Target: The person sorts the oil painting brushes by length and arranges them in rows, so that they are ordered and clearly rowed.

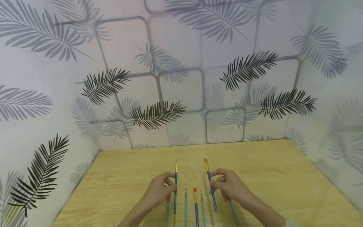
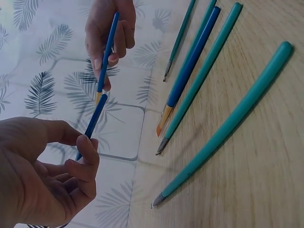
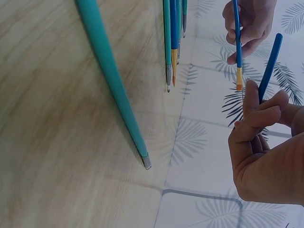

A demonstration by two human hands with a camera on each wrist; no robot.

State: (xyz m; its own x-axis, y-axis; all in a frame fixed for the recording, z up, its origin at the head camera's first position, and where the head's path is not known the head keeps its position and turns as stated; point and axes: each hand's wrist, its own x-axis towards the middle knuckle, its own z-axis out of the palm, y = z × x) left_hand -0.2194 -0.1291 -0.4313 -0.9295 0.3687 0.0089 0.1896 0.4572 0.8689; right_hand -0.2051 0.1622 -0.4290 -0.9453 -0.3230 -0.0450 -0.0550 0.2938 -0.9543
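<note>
My left hand (image 1: 158, 190) pinches a blue paintbrush (image 1: 175, 201) with a gold ferrule and a narrow tip, held upright above the table. Opposite it, my right hand (image 1: 233, 188) grips another blue paintbrush (image 1: 214, 200), whose flat bristles are orange; this one leans a little to the left. Between and below the hands lies a third blue paintbrush (image 1: 196, 206) with a flat orange tip. Thin teal paintbrushes flank it, one on the left (image 1: 185, 206) and one on the right (image 1: 202, 209). Both lifted brushes also show in the left wrist view.
Another teal paintbrush (image 2: 228, 121) lies below my left hand, and a further teal paintbrush (image 3: 114, 78) lies below my right. The wooden table (image 1: 122, 170) ends at a pale wall (image 1: 181, 132) printed with feather-like leaves, with side walls left and right.
</note>
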